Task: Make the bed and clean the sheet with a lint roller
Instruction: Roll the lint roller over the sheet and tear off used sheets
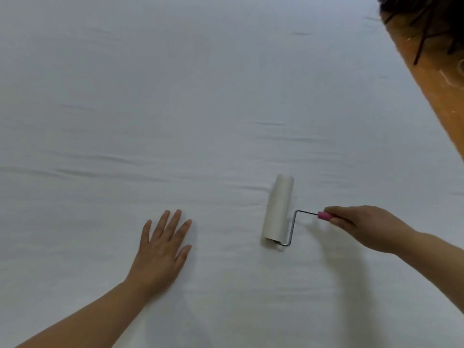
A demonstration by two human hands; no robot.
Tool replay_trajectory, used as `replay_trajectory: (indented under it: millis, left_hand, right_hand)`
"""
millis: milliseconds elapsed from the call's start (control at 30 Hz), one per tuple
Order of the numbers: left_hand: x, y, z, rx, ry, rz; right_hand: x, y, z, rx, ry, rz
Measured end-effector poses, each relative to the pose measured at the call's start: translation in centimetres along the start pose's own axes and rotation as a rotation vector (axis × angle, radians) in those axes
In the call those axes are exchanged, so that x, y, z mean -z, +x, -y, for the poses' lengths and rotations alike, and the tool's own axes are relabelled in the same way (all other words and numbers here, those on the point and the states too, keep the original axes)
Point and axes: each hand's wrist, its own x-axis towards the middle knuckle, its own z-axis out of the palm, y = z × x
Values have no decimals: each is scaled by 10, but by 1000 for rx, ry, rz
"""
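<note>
A white sheet (175,96) covers nearly the whole view, with a few shallow creases across its middle. On it lies the white drum of a lint roller (278,209), joined by a bent metal rod to a pink handle. My right hand (364,227) grips that pink handle from the right. My left hand (160,249) lies flat on the sheet to the left of the roller, fingers spread and straight, palm down.
An orange-brown wooden surface (431,79), scuffed with pale marks, runs diagonally along the sheet's right edge. Dark strands of hair (426,21) hang into the top right corner.
</note>
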Motion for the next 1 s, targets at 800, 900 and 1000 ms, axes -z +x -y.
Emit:
replay_trajectory:
  millis: [800, 900, 1000]
  left_hand:
    - [18, 6, 287, 591, -42, -121]
    - [19, 3, 332, 600, -62, -152]
    - [18, -2, 387, 631, -74, -192]
  right_hand:
    - [76, 240, 213, 243, -82, 100]
    - [78, 264, 262, 281, -69, 110]
    - [79, 289, 313, 310, -65, 106]
